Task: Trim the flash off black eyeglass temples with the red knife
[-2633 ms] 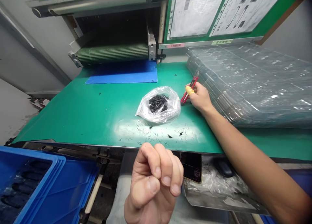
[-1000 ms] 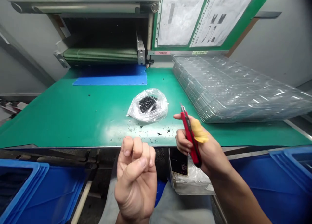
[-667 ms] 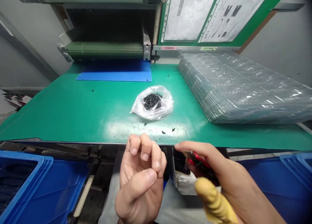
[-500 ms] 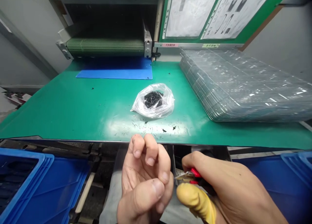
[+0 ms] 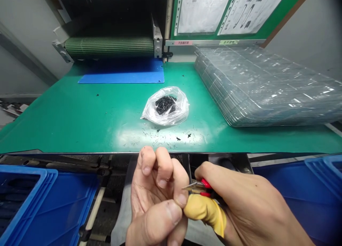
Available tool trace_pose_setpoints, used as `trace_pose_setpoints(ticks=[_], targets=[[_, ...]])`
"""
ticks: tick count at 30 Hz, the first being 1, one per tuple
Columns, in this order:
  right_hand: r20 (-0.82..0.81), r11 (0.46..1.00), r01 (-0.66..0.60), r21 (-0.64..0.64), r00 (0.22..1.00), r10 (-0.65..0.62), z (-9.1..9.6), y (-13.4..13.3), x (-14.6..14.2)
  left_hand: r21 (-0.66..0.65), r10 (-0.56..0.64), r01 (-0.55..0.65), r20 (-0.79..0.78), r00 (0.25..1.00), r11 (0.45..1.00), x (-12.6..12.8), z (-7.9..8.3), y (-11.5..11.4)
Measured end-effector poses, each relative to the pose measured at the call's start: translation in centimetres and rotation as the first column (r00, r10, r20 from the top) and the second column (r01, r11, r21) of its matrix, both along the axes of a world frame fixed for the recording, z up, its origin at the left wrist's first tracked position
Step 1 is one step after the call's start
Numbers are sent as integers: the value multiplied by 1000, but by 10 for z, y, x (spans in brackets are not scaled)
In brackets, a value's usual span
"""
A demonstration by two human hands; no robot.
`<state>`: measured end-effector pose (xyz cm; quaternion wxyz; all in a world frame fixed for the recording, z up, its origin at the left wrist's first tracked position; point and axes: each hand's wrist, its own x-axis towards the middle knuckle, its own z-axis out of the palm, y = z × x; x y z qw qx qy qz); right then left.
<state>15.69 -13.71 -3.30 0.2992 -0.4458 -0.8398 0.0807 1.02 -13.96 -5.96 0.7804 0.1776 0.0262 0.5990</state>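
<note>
My left hand (image 5: 156,196) is curled in front of the table edge, fingers pinched together on something too small to make out. My right hand (image 5: 240,203), with a yellow cot on the thumb, grips red-handled snips (image 5: 199,186). Their metal tips point left and touch my left fingertips. A clear plastic bag (image 5: 165,106) with small black parts lies on the green mat (image 5: 80,121) beyond the hands. Black trimmings (image 5: 165,139) are scattered in front of the bag.
A tall stack of clear blister trays (image 5: 267,85) fills the right of the mat. A blue sheet (image 5: 123,73) lies below a green conveyor roller (image 5: 109,46) at the back. Blue bins stand low left (image 5: 40,203) and low right (image 5: 315,189). Paper sheets (image 5: 219,10) hang behind.
My right hand picked the red snips up from beside the tray stack, carried them down to my lap and brought their tips against my left fingers. My left hand stayed curled.
</note>
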Motion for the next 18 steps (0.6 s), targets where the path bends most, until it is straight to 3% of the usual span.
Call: trace_pose_setpoints(ticks=[13, 18], targets=[[-53, 995, -17, -94, 999, 12, -3, -2, 5, 8, 8, -8, -48, 999, 1000, 3, 0, -2], [-30, 995, -14, -97, 999, 11, 1, -3, 3, 80, 50, -46, -48, 998, 996, 6, -3, -1]])
